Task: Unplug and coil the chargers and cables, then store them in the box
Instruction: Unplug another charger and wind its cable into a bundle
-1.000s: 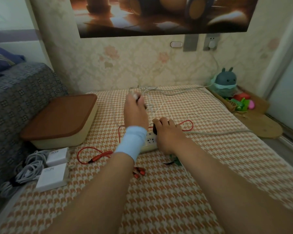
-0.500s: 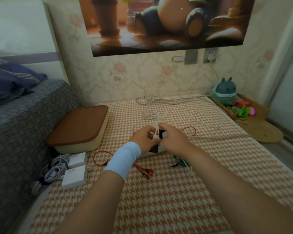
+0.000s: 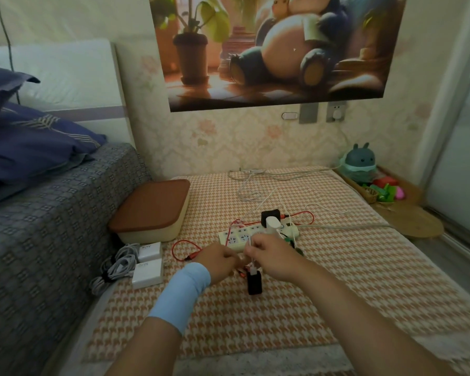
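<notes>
Change: both hands are pulling back from the power strip [image 3: 258, 234], bringing a black charger [image 3: 254, 283] off it.
Right hand [image 3: 272, 260]: pinching the white cable [image 3: 250, 243] just above that charger.
Left hand [image 3: 219, 263]: curling beside the right one; I cannot tell what it is holding.
Box [image 3: 152, 210]: sitting lidded, well left of and beyond both hands.

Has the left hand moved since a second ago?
Yes. The left hand came back from beyond the power strip to its near side.

On the mat [image 3: 337, 280], the box [image 3: 149, 210] sits left of the power strip [image 3: 234, 236]; two chargers [image 3: 147, 272] lie before the box, a third charger [image 3: 254, 283] before the strip.
</notes>
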### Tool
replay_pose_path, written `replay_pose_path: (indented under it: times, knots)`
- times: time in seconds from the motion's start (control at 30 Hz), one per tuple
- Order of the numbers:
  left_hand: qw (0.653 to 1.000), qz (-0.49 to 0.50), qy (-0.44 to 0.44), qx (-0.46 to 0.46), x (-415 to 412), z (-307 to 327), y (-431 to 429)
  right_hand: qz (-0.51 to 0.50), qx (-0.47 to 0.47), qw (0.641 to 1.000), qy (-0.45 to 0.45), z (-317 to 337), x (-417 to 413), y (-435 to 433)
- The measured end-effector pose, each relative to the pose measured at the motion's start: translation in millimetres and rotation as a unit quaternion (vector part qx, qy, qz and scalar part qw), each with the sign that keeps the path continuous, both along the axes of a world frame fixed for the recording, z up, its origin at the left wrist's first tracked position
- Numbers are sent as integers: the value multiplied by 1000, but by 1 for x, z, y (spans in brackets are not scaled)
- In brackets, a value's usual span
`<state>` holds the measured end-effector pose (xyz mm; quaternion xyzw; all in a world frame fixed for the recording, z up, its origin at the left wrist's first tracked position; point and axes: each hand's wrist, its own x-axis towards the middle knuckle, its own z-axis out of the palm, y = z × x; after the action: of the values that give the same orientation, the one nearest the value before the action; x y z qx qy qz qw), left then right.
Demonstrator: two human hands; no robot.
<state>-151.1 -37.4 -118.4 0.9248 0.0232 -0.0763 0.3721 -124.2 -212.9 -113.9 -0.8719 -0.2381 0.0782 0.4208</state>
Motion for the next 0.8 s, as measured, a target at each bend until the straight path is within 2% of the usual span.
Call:
replay_pose_path:
  times: [0.03,0.1,0.17,0.2,0.23,0.3,0.43,0.53,0.6,0.67,0.73,0.8]
  knots:
    - [999,41,-1,-33,-1,2,1,11,1,1000,4,2,-5,0]
    - [977,131,0,-171,-2,7,0,56,-27,997,44,9,-15,-2]
    - [917,196,37,-344,-2,13,-3,118,-102,984,86,12,-21,-4]
    - [892,208,57,-396,-2,13,-3,144,-144,972,115,12,-23,-5]
    - [886,204,71,-411,-1,12,-3,158,-175,960,148,10,-21,-6]
    - [900,181,86,-388,-1,8,-3,152,-203,947,195,7,-17,-7]
    - [941,105,132,-295,3,8,-1,104,-219,947,210,3,5,-4]
    - [977,14,139,-158,8,9,5,-36,-90,970,224,2,21,3]
    - [977,-71,156,-131,8,10,8,-104,32,971,214,0,27,7]
    - [961,-148,198,-127,6,11,9,-102,127,961,223,-5,32,13]
    - [947,-198,227,-109,5,12,9,-94,147,962,210,-11,35,19]
    - [946,-194,241,-98,8,13,12,-103,118,972,178,-11,34,21]
